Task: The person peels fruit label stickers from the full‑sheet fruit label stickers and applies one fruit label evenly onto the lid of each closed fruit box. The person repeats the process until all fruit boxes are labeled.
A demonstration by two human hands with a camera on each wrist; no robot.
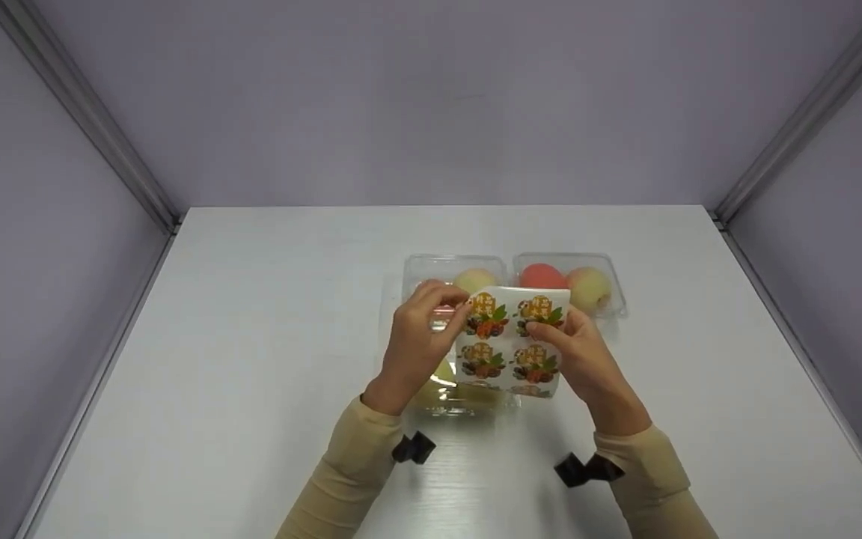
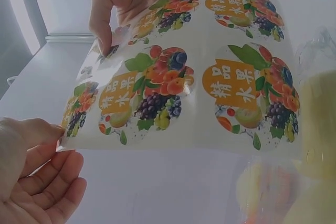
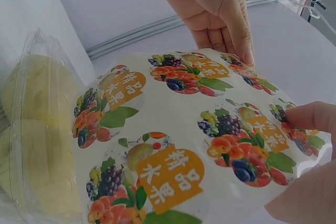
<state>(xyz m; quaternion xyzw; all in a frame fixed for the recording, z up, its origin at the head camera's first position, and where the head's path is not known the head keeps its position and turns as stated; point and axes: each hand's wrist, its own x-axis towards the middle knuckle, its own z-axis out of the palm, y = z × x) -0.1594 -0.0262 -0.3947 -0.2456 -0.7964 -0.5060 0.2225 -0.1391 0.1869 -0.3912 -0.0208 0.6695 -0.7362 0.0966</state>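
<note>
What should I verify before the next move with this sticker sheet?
1. Left hand pinching the sticker sheet by a corner: ok.
2. Right hand gripping the opposite side, thumb on the printed face: ok.
3. Sheet flat: not ok, bowed in the wrist views.
4. Label edge lifted at the left fingertips: cannot tell.
5. Front fruit clamshell fully visible from the head view: not ok, partly covered.
6. Far right clamshell latched: cannot tell.

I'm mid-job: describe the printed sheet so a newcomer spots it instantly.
On the white table sit clear plastic boxes. In the head view, the printed sheet partly covers them, held by the left hand and right hand. Unlike those boxes, it is thin and white, repeating one colourful fruit design with an orange patch.
</note>
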